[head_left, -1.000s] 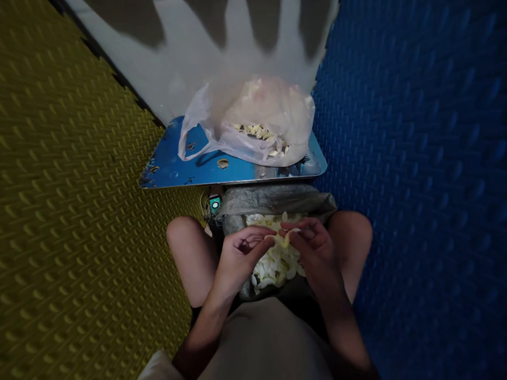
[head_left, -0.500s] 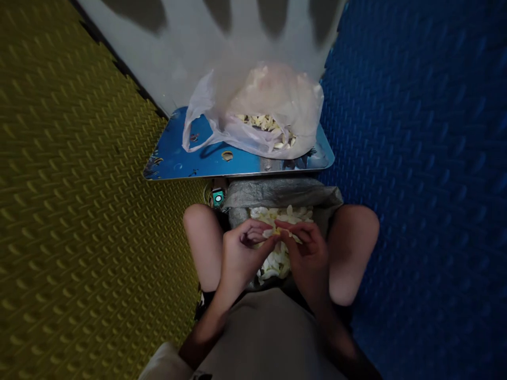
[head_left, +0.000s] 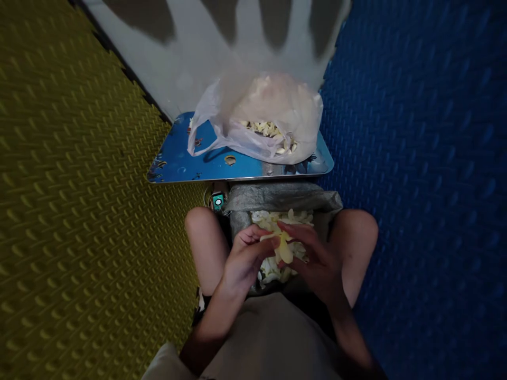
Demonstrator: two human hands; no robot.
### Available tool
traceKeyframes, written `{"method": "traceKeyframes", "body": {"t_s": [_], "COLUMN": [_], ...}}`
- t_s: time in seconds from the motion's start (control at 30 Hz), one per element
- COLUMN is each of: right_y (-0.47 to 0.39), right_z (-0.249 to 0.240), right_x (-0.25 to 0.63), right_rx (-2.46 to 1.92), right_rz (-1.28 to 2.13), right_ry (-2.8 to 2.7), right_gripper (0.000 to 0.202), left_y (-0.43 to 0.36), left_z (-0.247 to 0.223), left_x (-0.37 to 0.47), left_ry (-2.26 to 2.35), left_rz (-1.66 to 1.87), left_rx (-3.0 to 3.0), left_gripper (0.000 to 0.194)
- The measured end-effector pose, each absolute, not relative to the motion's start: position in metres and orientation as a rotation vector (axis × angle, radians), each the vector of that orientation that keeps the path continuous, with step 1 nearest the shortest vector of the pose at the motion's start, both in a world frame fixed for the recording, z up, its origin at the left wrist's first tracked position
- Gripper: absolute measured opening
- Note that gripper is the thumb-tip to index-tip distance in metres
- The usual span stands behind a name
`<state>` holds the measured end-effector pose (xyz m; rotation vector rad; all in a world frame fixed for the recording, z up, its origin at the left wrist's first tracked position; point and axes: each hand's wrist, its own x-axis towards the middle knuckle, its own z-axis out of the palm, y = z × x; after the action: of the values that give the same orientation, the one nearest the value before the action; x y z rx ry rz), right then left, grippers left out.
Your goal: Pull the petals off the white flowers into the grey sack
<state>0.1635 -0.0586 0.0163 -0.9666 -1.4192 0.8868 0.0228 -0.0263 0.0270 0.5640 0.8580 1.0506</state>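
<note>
A pale yellow-white flower (head_left: 284, 249) with long petals is between my two hands, over the lap. My left hand (head_left: 249, 256) pinches it from the left with thumb and fingertips. From the right, my right hand (head_left: 317, 256) has its index fingertip at the flower's top, its thumb lower down beside a petal and a gap between the two. Under both hands lie many loose pale petals (head_left: 273, 270) in a grey sack (head_left: 277, 195), which is open between the knees. The hands hide part of the petals.
Beyond the sack stands a low blue table (head_left: 178, 161) with a sea picture. On it rests a translucent plastic bag (head_left: 293, 111) with pale flowers inside. A lit smartwatch (head_left: 218, 201) is near the left knee. Yellow and blue mats lie at the sides.
My right hand has opened wider and shifted slightly right. The flower's petals now show more clearly, hanging between the hands. The table and bag appear slightly lower in view.
</note>
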Motion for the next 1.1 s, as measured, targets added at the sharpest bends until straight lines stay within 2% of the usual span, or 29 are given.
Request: {"method": "traceKeyframes", "body": {"t_s": [0.2,0.33,0.5,0.67,0.83,0.93,1.1], "right_y": [-0.056,-0.056,-0.06,-0.06,-0.06,-0.063,-0.065], "right_z": [0.012,0.013,0.013,0.012,0.012,0.012,0.012], "right_x": [0.145,0.142,0.142,0.141,0.14,0.139,0.14], "right_rx": [-1.033,-1.094,-1.058,-1.036,-1.012,-1.085,-1.097], "right_rz": [0.79,0.748,0.685,0.696,0.747,0.733,0.792], "right_ry": [-1.183,-1.002,-1.018,-0.935,-0.911,-0.891,-0.917], "right_gripper": [0.029,0.022,0.024,0.025,0.024,0.023,0.031], "left_y": [-0.043,-0.045,-0.044,-0.048,-0.047,-0.042,-0.038], "left_z": [0.03,0.036,0.034,0.033,0.032,0.036,0.043], "left_x": [0.027,0.023,0.031,0.043,0.043,0.034,0.017], "left_ry": [0.939,0.947,0.966,1.016,1.074,1.085,0.992], "left_rz": [1.175,1.088,1.19,1.292,1.388,1.233,0.958], "left_rx": [0.699,1.091,1.075,1.041,1.26,1.355,1.286], "left_gripper": [0.009,0.018,0.011,0.01,0.013,0.006,0.025]}}
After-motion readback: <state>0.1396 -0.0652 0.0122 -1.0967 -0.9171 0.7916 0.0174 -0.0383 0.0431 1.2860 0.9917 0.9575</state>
